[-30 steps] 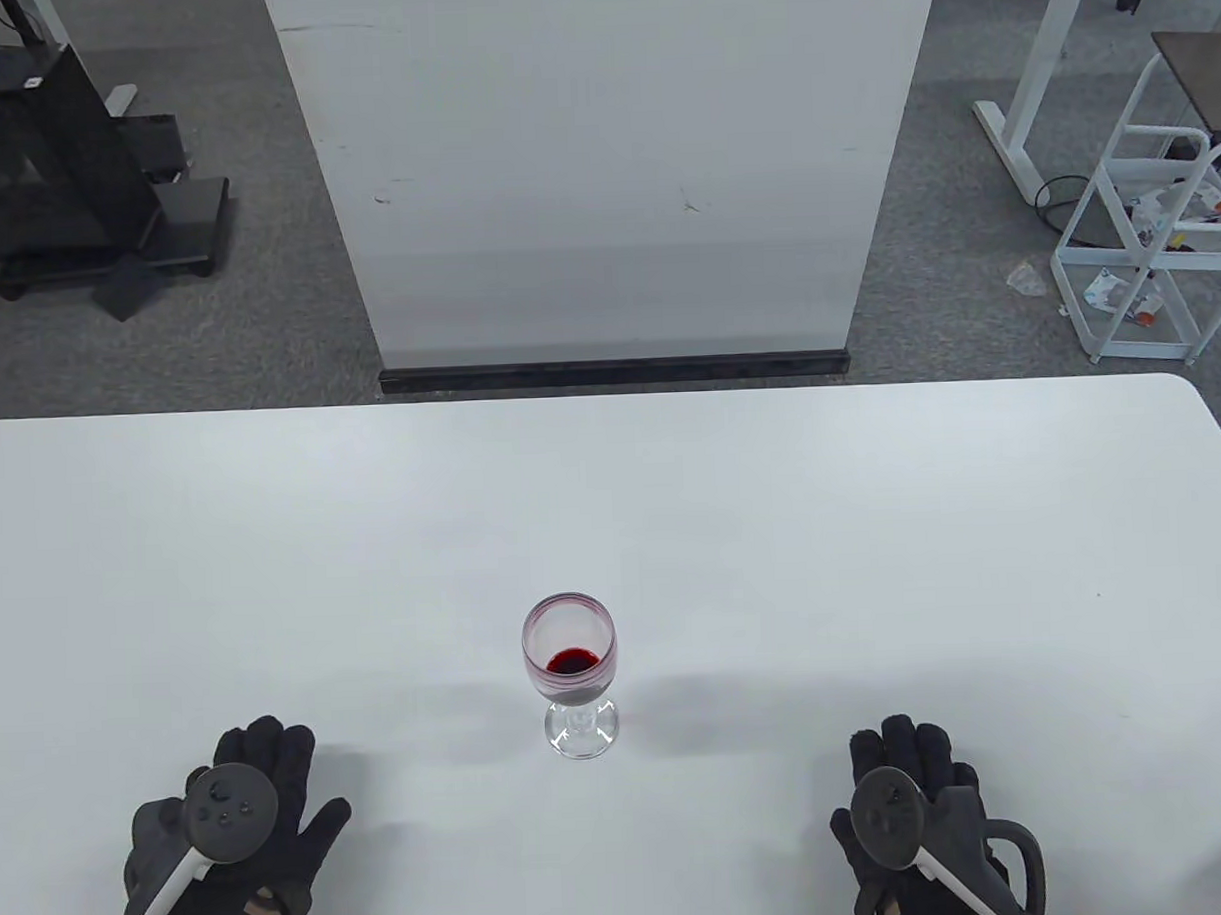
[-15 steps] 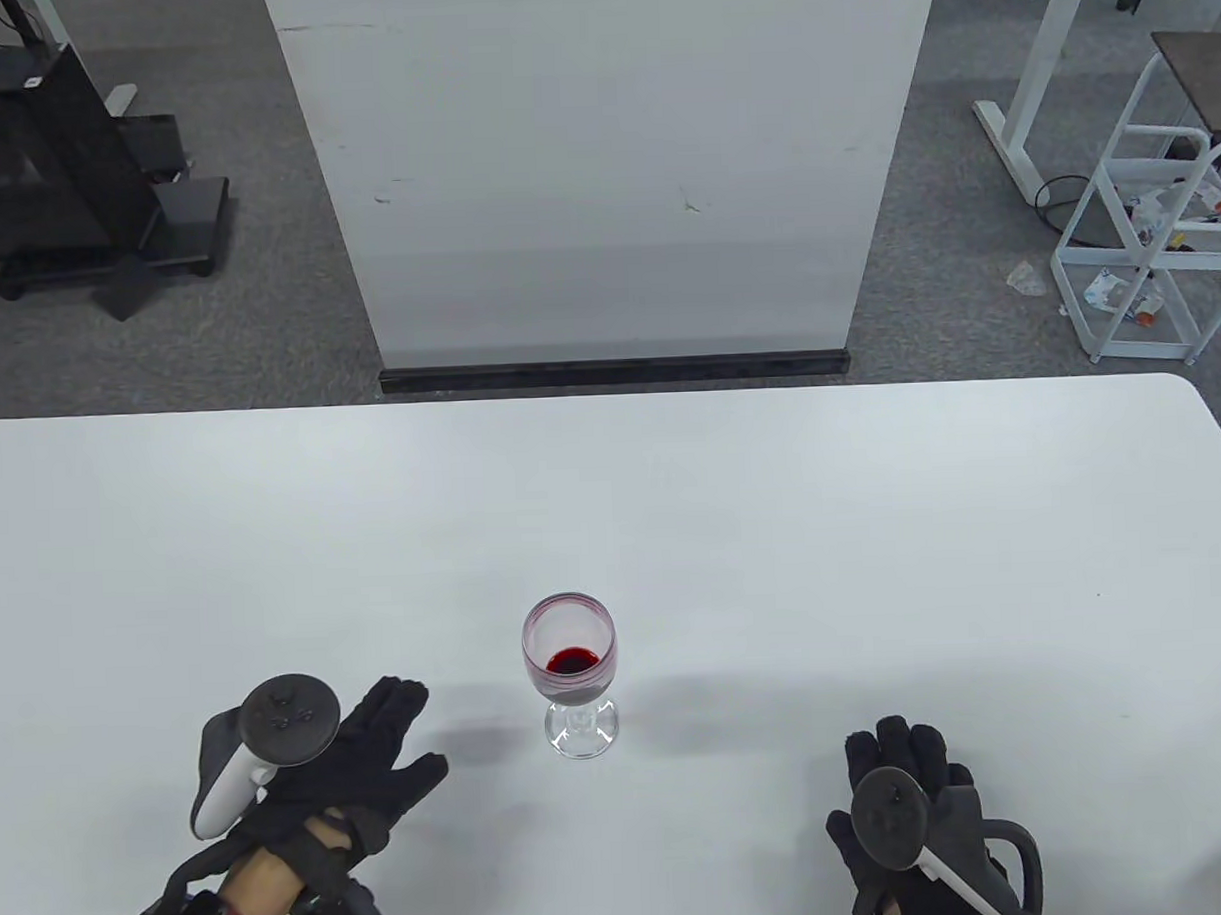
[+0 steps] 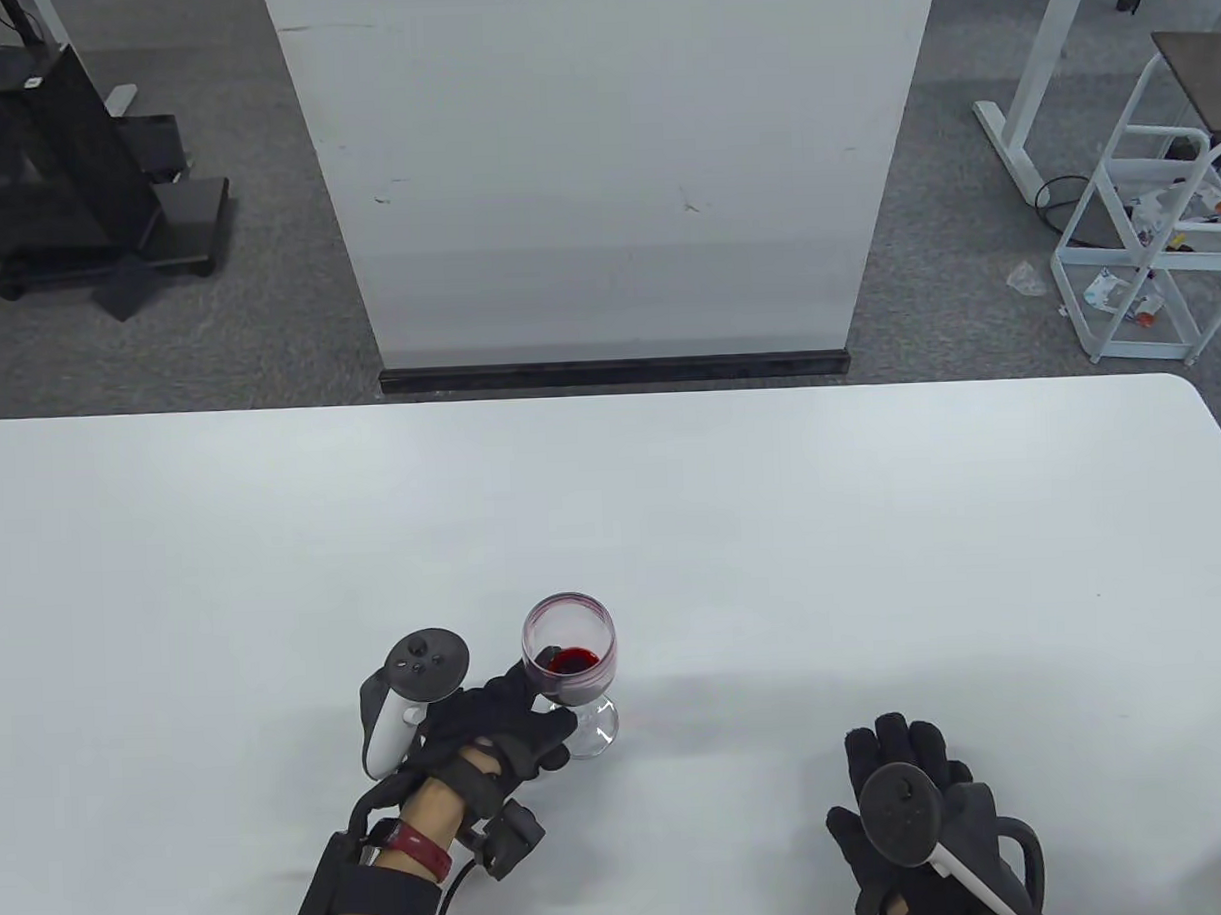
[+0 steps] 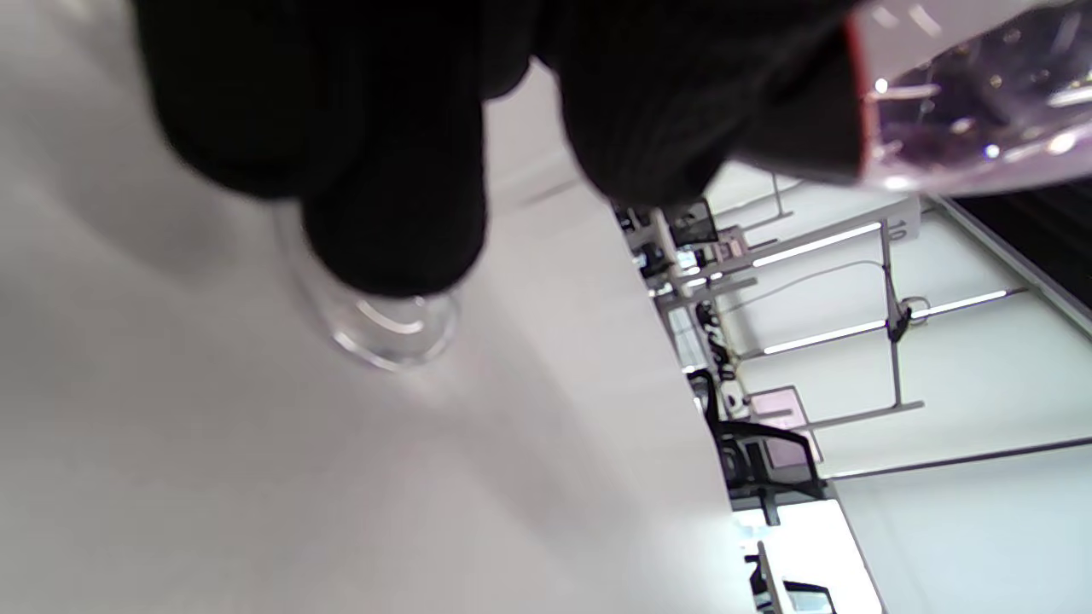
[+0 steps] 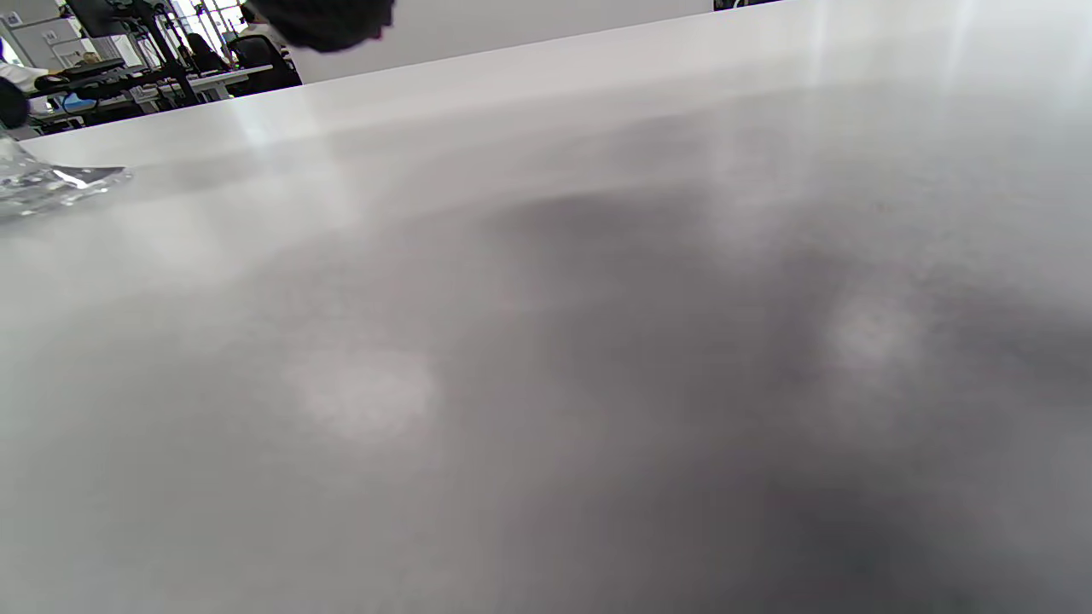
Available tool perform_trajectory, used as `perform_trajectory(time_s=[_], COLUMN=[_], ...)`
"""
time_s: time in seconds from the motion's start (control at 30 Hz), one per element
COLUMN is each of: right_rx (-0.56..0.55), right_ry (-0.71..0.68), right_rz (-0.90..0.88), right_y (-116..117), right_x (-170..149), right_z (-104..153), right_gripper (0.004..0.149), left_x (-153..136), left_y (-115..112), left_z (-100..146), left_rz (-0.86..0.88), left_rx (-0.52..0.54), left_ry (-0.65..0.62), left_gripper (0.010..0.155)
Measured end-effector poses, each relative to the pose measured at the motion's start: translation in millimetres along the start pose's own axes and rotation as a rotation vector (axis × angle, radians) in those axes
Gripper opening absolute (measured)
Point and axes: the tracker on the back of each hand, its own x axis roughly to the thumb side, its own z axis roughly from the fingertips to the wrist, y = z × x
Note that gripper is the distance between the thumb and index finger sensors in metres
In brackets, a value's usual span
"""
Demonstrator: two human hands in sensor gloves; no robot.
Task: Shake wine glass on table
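Observation:
A clear wine glass with a little red wine stands upright on the white table, near its front edge. My left hand reaches in from the left, its fingers curled around the stem just under the bowl. In the left wrist view my gloved fingers cover the stem, with the glass foot on the table below and the bowl at the top right. My right hand rests flat on the table to the glass's right, holding nothing. The glass foot shows at the left edge of the right wrist view.
A white panel stands on the floor behind the table's far edge. A white rack and desk legs stand at the far right, and black equipment at the far left, all off the table.
My left hand has moved from the table's front left, rightwards and forwards to the glass, and closed its fingers around the stem. The glass and my right hand have stayed put.

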Motion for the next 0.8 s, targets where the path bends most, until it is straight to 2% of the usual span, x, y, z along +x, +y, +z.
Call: perform_trajectory(time_s=[0.07,0.17,0.3,0.47,0.57,0.67,0.77,0.8], right_rx=[0.001,0.007,0.022,0.031,0.032,0.036,0.047,0.047], right_ry=[-0.004,-0.007,-0.011,-0.008,-0.004,-0.001,-0.001,0.001], right_rz=[-0.001,-0.002,-0.007,0.002,0.001,0.009,0.009,0.008], right_y=[0.2,0.8,1.3,1.9,2.1,2.7,3.1,3.0], right_x=[0.2,0.6,1.5,2.4,2.4,2.7,3.1,3.1], right_z=[-0.1,-0.6,-1.1,-1.0,-1.1,-1.0,-1.5,-1.7], right_gripper=[0.075,0.075,0.074,0.074,0.074,0.074,0.074,0.074], left_x=[-2.4,-7.9,-12.5,-6.9,-3.1,-1.0,5.0,7.3], left_y=[-2.0,-4.8,-8.9,-12.1,-15.3,-12.9,-18.3,-19.1], left_z=[-4.3,-8.3,-13.8,-10.0,-7.4,-4.0,-1.9,-0.2], left_rz=[-0.039,0.038,0.047,-0.027,-0.055,-0.095,-0.145,-0.17], left_rx=[0.008,0.024,0.013,0.074,0.066,0.103,0.066,0.097], left_ry=[0.015,0.013,0.033,0.026,-0.003,0.01,-0.017,-0.015], left_gripper=[0.069,0.063,0.049,0.048,0.047,0.048,0.048,0.048])
